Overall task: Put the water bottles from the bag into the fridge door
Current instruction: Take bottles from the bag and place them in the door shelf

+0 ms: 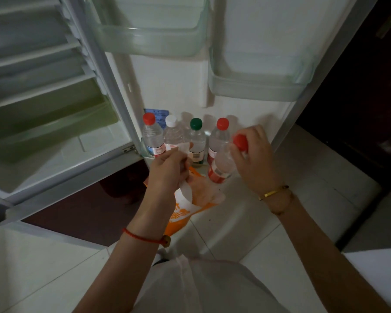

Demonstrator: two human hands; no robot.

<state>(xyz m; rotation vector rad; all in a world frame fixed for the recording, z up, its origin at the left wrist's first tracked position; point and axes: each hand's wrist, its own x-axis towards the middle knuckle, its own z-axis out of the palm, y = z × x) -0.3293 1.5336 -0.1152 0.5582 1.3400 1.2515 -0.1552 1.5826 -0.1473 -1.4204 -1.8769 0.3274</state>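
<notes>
Several water bottles stand in a row in the bottom shelf of the open fridge door: a red-capped bottle point(152, 134), a white-capped bottle point(173, 132), a green-capped bottle point(196, 136) and another red-capped bottle point(220, 134). My right hand point(254, 157) grips one more red-capped water bottle point(224, 163) near its neck, tilted, just in front of the row's right end. My left hand point(167, 170) holds the handles of an orange and white bag point(185, 211), which hangs below it over the floor.
The fridge door point(246, 41) carries two empty clear shelves, an upper door shelf point(149, 44) and a right door shelf point(257, 86). The open fridge compartment point(43, 98) with its shelves lies at left. Pale tiled floor point(303, 188) spreads below, and a dark doorway is at right.
</notes>
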